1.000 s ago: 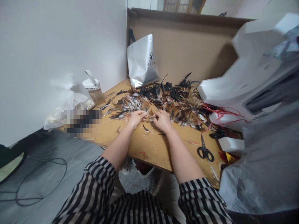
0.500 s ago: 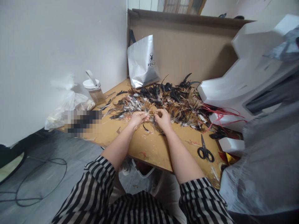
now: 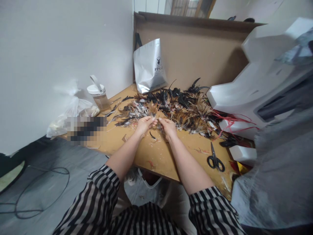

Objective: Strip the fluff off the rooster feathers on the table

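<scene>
My left hand (image 3: pixel 144 125) is closed in a pinch over the table's middle. A small tuft of brown feathers (image 3: pixel 153 108) fans up from its fingertips. Close beside it, my right hand (image 3: pixel 168 128) also pinches, thumb against forefinger, its tips nearly touching the left ones. What lies between the right fingers is too small to make out. Just beyond both hands spreads a heap of black and brown feathers (image 3: pixel 178 101), many with pale fluffy bases. One dark curved feather (image 3: pixel 152 134) lies below the left hand.
Black-handled scissors (image 3: pixel 215 160) lie at the right of the wooden table (image 3: pixel 156 156). Red strings (image 3: pixel 230 120) hang near white foam (image 3: pixel 234 88). A silver bag (image 3: pixel 149 67) stands at the back; a lidded cup (image 3: pixel 99 96) and plastic bag (image 3: pixel 73 112) are left. Part of the left edge is pixelated.
My right hand has shifted slightly left and turned, bringing its fingertips nearer the left hand's. The brown tuft above the left fingers now stands out more. The scissors have not moved.
</scene>
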`<state>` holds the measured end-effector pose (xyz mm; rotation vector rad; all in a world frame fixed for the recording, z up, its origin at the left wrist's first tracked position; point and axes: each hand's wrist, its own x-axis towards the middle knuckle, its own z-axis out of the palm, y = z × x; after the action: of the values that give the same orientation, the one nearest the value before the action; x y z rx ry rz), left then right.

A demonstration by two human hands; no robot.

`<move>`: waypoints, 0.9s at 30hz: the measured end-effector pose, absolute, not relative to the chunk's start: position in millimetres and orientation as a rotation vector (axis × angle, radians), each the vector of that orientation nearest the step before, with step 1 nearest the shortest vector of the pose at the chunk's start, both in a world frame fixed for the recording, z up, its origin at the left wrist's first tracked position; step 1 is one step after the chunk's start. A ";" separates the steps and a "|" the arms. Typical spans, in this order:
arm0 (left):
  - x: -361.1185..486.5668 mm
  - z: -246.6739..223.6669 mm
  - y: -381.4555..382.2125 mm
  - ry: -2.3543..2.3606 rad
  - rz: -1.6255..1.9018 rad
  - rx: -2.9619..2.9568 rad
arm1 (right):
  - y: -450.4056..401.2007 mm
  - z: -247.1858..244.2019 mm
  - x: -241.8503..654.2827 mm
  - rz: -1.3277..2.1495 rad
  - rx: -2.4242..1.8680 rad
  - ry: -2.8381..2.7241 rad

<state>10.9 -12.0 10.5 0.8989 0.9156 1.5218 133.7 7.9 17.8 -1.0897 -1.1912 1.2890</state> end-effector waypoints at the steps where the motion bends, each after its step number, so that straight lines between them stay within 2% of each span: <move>1: 12.2 10.6 -12.6 0.914 1.494 0.913 | 8.7 17.1 133.4 1.323 -1.087 -1.149; 6: 14.4 9.9 -14.3 0.911 1.398 0.946 | 13.1 16.6 136.3 1.397 -1.034 -1.061; 19: 7.8 6.7 -13.9 0.955 1.258 0.872 | 14.2 26.7 151.3 1.139 -1.042 -1.410; 27: 10.9 11.3 -17.3 0.957 1.218 0.850 | 16.2 18.9 147.9 1.100 -1.012 -1.467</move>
<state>10.9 -17.3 11.3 0.8505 0.9565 1.2182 147.9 16.2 18.9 -1.0119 -1.4675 1.0999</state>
